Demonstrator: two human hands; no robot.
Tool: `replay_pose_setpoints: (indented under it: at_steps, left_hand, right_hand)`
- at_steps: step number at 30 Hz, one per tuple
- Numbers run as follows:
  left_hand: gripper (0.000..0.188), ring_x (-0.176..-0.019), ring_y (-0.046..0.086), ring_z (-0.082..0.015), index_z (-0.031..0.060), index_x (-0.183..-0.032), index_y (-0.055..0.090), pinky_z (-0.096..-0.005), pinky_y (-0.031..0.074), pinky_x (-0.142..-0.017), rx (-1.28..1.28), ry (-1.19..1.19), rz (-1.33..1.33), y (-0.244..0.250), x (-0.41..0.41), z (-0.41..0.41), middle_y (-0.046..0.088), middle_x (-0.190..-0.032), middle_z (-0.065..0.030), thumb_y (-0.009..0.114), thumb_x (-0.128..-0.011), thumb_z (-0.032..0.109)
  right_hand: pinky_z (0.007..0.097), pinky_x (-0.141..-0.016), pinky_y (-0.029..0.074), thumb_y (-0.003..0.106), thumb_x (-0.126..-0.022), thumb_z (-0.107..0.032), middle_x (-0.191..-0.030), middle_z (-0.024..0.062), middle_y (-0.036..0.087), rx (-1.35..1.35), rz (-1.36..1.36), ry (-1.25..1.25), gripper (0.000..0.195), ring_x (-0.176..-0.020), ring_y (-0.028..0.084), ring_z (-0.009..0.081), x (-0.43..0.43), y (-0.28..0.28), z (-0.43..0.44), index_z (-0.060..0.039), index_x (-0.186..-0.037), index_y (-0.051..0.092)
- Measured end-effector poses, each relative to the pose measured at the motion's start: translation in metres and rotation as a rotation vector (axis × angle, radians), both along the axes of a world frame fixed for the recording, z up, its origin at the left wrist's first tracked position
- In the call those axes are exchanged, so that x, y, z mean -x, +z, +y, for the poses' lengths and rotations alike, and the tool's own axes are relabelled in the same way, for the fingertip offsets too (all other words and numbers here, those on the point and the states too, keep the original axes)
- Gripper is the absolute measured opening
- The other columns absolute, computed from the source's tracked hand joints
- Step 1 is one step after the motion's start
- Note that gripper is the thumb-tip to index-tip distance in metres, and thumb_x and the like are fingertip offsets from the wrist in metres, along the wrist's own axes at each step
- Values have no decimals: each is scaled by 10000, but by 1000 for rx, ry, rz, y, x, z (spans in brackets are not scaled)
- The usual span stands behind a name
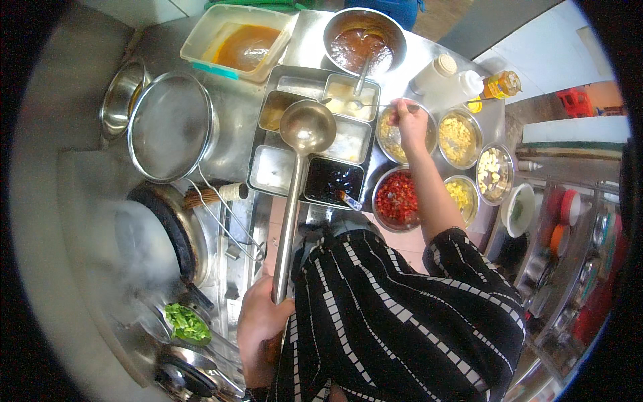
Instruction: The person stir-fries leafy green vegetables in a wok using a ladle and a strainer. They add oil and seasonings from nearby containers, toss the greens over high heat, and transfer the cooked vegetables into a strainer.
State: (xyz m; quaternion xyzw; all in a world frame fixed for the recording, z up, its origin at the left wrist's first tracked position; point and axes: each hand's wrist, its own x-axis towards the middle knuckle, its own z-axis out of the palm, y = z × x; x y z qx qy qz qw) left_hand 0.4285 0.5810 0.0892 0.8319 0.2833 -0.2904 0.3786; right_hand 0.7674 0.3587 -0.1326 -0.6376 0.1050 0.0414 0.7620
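My left hand [263, 314] grips the handle of a long steel ladle [307, 125] near its lower end. The ladle's bowl hangs over a steel tray of seasoning containers [253, 171]; a whitish spot shows in it, and I cannot tell whether that is food or glare. Farther right, my right hand [409, 123] holds a thin-handled spoon [377, 104]. Its tip reaches into a square container of pale yellowish seasoning [369, 90]. Beneath this hand stands a steel bowl of minced garlic or similar [389, 135]. A container of dark sauce [331, 181] sits at the tray's near right.
A wok [188, 241] steams at left, beside a round strainer [171, 128] and chopped greens [187, 324]. Behind the tray stand a tub of orange-brown liquid [246, 47] and a pot of brown sauce [364, 45]. Chopped red chillies [397, 198] and squeeze bottles [467, 85] are at right.
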Motion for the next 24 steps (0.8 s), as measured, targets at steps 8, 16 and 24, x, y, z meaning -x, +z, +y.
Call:
replay_pose_setpoints:
  at_steps: [8, 16, 24]
  left_hand:
    - [325, -811, 609, -280, 39, -1018, 608, -360, 476, -764, 18, -16, -3, -4, -2, -2, 605, -856, -153, 638, -695, 71]
    - [187, -702, 572, -212, 0, -835, 588, -333, 452, -647, 180, 107, 83, 6, -12, -4, 590, -739, -108, 652, -709, 123]
    - [185, -505, 393, -61, 98, -772, 525, -235, 335, -476, 887, 447, -294, 3, 82, 31, 443, -626, 70, 660, -762, 225]
  right_hand:
    - [256, -485, 483, 516, -927, -122, -680, 61, 566, -161, 107, 12, 210, -515, 513, 130, 11, 34, -11, 47, -890, 634]
    - [270, -626, 517, 548, -911, -213, -929, 140, 652, 476, -147, 205, 331, -643, 629, 140, 22, 9, -27, 15, -1148, 573]
    - [390, -692, 496, 562, -870, -180, -844, 169, 648, 1008, -19, 707, 318, -780, 634, 282, 98, 93, 8, 10, -1125, 544]
